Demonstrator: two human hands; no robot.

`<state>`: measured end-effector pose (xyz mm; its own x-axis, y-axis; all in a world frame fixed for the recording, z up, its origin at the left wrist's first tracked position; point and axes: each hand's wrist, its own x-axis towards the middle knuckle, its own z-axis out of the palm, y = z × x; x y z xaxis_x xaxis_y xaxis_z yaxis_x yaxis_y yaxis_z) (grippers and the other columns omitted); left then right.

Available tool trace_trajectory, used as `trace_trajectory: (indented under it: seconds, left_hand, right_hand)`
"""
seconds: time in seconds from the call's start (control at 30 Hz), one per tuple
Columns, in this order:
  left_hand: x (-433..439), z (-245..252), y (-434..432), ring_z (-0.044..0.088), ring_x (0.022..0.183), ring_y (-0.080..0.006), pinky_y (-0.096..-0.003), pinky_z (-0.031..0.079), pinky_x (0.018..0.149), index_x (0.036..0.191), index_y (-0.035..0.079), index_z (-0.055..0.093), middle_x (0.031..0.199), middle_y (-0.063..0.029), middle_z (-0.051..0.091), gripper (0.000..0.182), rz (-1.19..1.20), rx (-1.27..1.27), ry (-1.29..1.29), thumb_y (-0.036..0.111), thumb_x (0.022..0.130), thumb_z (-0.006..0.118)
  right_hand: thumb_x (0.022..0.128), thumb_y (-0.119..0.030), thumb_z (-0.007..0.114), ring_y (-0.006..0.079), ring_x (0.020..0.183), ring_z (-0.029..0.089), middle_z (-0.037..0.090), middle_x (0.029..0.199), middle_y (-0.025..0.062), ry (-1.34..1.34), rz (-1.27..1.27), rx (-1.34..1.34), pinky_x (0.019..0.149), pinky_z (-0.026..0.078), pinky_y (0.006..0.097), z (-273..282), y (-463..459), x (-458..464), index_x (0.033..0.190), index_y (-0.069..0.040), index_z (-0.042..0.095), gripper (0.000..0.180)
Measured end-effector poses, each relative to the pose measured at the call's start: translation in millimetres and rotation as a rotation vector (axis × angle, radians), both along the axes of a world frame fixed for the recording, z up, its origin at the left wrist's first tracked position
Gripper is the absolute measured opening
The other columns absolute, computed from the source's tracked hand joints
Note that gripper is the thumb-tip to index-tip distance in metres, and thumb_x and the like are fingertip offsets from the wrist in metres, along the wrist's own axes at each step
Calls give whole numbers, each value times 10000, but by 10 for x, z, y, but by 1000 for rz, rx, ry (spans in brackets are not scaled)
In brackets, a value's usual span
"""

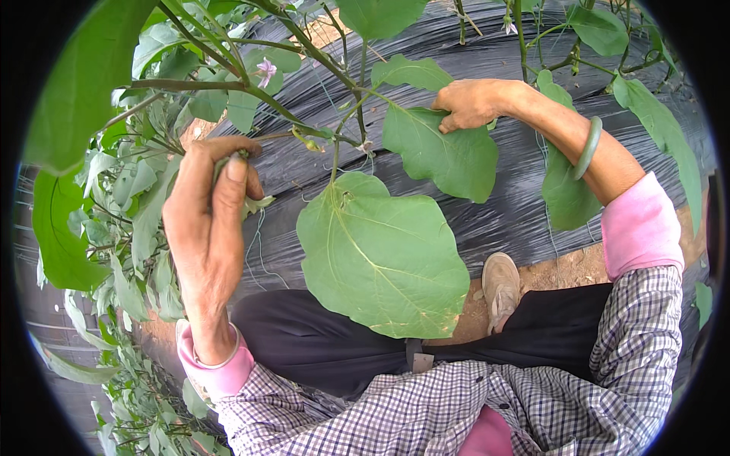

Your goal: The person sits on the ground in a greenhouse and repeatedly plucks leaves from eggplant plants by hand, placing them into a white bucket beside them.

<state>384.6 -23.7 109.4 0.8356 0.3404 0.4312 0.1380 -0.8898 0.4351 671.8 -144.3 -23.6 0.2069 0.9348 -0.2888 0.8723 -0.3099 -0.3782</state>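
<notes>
In the head view my left hand (pixel 208 216) is at the left of an eggplant plant, thumb and fingers closed on a small green plant piece (pixel 255 205). Most of that piece is hidden inside the fingers. Farther right, my right hand (pixel 470 105) pinches the upper edge of a lobed eggplant leaf (pixel 442 151); its fingertips are partly out of sight. A larger leaf (pixel 379 251) with browned spots and a small hole hangs between my arms. Close to my left hand, a small yellow-green bud (pixel 311 143) sits on a stem.
Black plastic mulch film (pixel 319 228) covers the ground under the branching stems (pixel 296 117). A purple flower (pixel 266 72) hangs at upper left, and dense foliage (pixel 131 194) crowds the left side. Thin strings (pixel 261 245) dangle near my left wrist. My shoe (pixel 501 285) rests beside bare soil.
</notes>
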Motion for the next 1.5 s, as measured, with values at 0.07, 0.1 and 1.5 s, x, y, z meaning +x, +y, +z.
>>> trace_trajectory:
  seconds: [0.07,0.1,1.5]
  left_hand:
    - [-160,-154,157,529,696,-151,-270,428,650,1025,1,591,813,-88,555,156,95,175,-5,71,945,477]
    - [-303,-218,254,551,736,-185,-289,444,682,1029,-4,591,852,-101,571,157,194,250,-26,56,939,477]
    - [-4985,-2373,1592,622,803,-332,-410,484,725,782,66,621,789,-164,621,109,883,287,270,110,782,520]
  right_hand:
    - [814,-237,604,311,895,651,671,945,195,-29,-7,6,773,506,416,-53,-34,48,1051,20,640,352]
    - [815,-235,604,316,894,650,669,939,202,-45,-20,-5,772,504,420,-74,-51,72,1045,25,638,349]
    - [818,-259,629,401,798,619,632,758,232,-463,101,24,736,473,485,849,-363,-894,837,29,624,289]
